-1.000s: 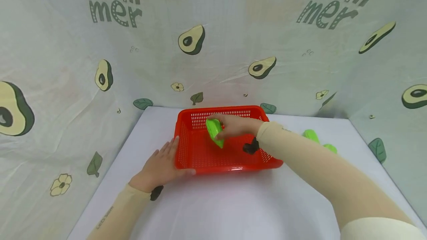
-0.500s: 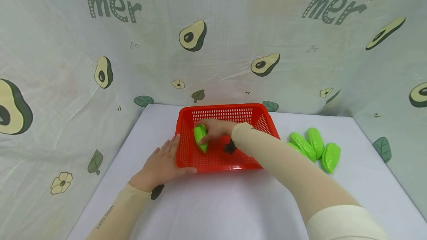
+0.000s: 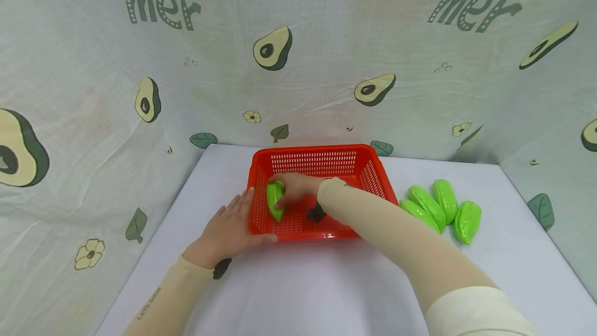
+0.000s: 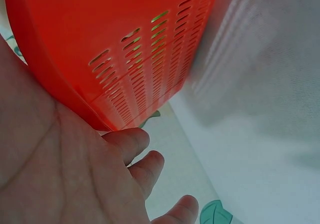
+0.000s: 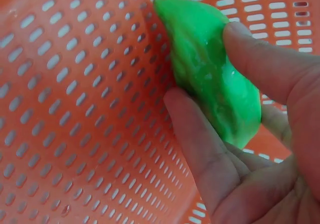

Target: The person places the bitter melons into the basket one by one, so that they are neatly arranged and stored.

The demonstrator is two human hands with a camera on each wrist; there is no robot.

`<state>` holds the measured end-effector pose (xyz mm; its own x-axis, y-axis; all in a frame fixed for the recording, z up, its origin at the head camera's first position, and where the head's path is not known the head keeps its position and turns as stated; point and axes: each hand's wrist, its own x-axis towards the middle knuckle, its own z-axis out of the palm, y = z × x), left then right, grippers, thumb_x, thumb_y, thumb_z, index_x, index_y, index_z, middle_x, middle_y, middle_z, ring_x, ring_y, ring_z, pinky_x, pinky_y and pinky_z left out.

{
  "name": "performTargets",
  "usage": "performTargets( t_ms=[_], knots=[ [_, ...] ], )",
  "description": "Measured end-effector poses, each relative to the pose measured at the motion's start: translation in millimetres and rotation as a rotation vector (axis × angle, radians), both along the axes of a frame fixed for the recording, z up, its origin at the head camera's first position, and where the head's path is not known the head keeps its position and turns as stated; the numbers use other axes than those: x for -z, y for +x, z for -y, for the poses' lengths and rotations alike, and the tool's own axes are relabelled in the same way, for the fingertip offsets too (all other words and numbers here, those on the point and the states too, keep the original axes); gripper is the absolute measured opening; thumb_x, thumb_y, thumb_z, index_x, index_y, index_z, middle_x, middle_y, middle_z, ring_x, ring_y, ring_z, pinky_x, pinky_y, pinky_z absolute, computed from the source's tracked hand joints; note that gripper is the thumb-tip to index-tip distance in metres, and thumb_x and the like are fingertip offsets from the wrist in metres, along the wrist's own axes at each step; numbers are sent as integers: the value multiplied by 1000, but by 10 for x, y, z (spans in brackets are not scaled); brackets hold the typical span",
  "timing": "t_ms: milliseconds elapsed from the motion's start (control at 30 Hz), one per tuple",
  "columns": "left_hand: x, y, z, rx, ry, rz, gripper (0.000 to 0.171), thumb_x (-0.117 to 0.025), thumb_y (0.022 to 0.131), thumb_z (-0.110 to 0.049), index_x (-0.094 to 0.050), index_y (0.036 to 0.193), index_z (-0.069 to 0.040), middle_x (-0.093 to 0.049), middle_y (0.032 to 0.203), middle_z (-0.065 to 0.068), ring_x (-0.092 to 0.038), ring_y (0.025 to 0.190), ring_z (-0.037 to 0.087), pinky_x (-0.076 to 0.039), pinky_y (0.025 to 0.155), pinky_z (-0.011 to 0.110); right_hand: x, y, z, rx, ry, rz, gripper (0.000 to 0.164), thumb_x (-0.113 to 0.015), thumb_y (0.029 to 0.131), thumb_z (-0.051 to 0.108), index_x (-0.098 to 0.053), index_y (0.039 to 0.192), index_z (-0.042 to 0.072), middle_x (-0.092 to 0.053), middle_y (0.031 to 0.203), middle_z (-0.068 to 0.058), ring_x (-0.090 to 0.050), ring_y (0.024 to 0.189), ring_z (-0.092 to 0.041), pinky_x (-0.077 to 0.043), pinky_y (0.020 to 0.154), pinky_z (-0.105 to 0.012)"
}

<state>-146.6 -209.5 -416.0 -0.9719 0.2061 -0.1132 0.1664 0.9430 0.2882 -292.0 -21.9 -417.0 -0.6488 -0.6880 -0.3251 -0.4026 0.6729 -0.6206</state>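
A glossy green ridged fruit [image 3: 275, 201] with a pointed tip stands lengthwise inside the red plastic basket [image 3: 345, 233], close to its left wall. My right hand [image 3: 298, 189] reaches down into the basket and holds this fruit [image 5: 212, 68] between thumb and fingers; the right wrist view shows the thumb on one side and a fingertip on the other, beside the perforated floor. My left hand [image 3: 229, 232] lies with straight, spread fingers against the basket's left rim, its thumb along the front left corner. In the left wrist view, the palm [image 4: 55, 159] rests against the basket's outer wall [image 4: 115, 28].
Several more green fruits [image 3: 467, 222] lie on the white table [image 3: 308, 289] to the right of the basket, one partly hidden by the right forearm. A printed cloth [image 3: 322, 56] with avocados hangs behind and along the sides.
My right hand has carried the green fruit leftward and lower in the basket, to near its left wall. The forearm's shift uncovers the fruits at right. My left hand keeps its place.
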Motion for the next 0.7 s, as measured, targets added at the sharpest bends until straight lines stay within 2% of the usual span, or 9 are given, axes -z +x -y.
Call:
performTargets(
  t_ms=[233,467,700],
  knots=[
    [8,-6,2,-5,-8,4,131,-58,69,-87,-12,160,-5,-27,160,18,-23,145,43,-24,109,68,31,3,25,26,2,-26,71,-84,83,27,-49,145,18,-57,117,1,-53,106,-17,-50,90,-30],
    [-2,2,4,-5,-12,0,131,-59,69,-87,-11,160,-5,-28,160,18,-23,145,43,-24,109,68,38,39,43,18,17,-70,71,-82,85,29,-48,146,17,-57,116,1,-53,106,-17,-50,90,-29],
    [-3,12,-14,-7,-5,5,131,-60,69,-86,-11,160,-5,-27,160,18,-23,145,43,-24,109,68,63,41,20,9,33,-64,73,-81,86,30,-45,148,20,-57,116,2,-52,106,-16,-50,89,-29]
  ],
)
